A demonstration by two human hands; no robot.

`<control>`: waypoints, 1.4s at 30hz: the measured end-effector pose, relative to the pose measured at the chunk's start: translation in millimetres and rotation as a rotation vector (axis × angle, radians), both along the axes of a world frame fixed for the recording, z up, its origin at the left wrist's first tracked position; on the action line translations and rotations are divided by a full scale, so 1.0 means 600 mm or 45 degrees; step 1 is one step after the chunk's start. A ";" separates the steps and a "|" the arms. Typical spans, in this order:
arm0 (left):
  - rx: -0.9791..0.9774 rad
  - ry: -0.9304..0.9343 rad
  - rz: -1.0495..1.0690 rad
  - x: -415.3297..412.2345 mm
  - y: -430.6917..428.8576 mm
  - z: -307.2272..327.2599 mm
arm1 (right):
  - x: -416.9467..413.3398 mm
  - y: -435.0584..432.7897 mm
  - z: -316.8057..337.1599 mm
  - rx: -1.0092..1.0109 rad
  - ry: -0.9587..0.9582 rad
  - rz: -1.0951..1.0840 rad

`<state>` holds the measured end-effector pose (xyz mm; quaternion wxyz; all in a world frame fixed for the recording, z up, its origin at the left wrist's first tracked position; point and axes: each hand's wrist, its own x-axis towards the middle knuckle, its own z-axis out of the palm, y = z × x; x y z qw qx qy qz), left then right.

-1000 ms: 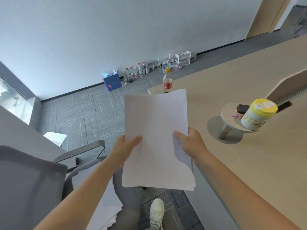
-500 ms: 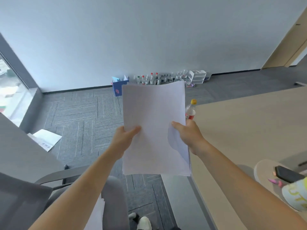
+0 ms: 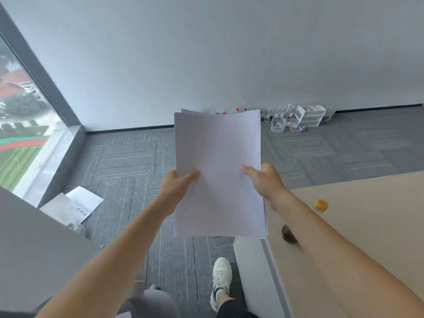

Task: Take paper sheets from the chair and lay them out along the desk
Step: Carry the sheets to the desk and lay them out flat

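A stack of white paper sheets (image 3: pixel 218 171) is held up in the air in front of the person, over the grey carpet tiles (image 3: pixel 128 161) and not yet over any surface. The left hand (image 3: pixel 181 183) grips its left edge and the right hand (image 3: pixel 263 182) its right edge. Each thumb is pressed on top of the pile; the fingers underneath are hidden, but both hands are plainly clamped on the paper. The stack's long axis runs straight away from the person, with the far end curling up slightly towards the white wall. The pale beige wooden desk (image 3: pixel 367 226) lies to the right of the stack and a little nearer the body. Its corner sits just beside the pile's near right corner, so the right hand is the nearer one, and its forearm already crosses above the desk top. Both arms are stretched forward, roughly level with each other. A yellow-capped bottle (image 3: pixel 321 204) stands on the desk close to that corner, partly hidden behind the right forearm. Laying the first sheet probably calls for a swing to the right that keeps clear of the bottle.
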<state>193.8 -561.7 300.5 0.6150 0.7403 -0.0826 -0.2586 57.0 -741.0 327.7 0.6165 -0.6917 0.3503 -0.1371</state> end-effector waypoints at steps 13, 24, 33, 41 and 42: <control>0.127 0.017 -0.148 0.296 -0.363 0.001 | 0.264 -0.355 -0.067 0.175 0.089 -0.027; 0.076 0.059 -0.456 0.593 -0.700 -0.018 | 0.498 -0.624 -0.070 0.168 0.030 -0.325; -0.052 0.116 -0.839 0.724 -1.019 0.014 | 0.576 -0.848 -0.029 0.138 0.012 -0.709; -0.040 0.104 -1.121 0.741 -1.376 -0.004 | 0.572 -1.132 -0.059 0.087 -0.029 -0.940; -0.043 0.111 -1.142 0.736 -1.426 -0.001 | 0.566 -1.173 -0.057 0.080 -0.045 -0.978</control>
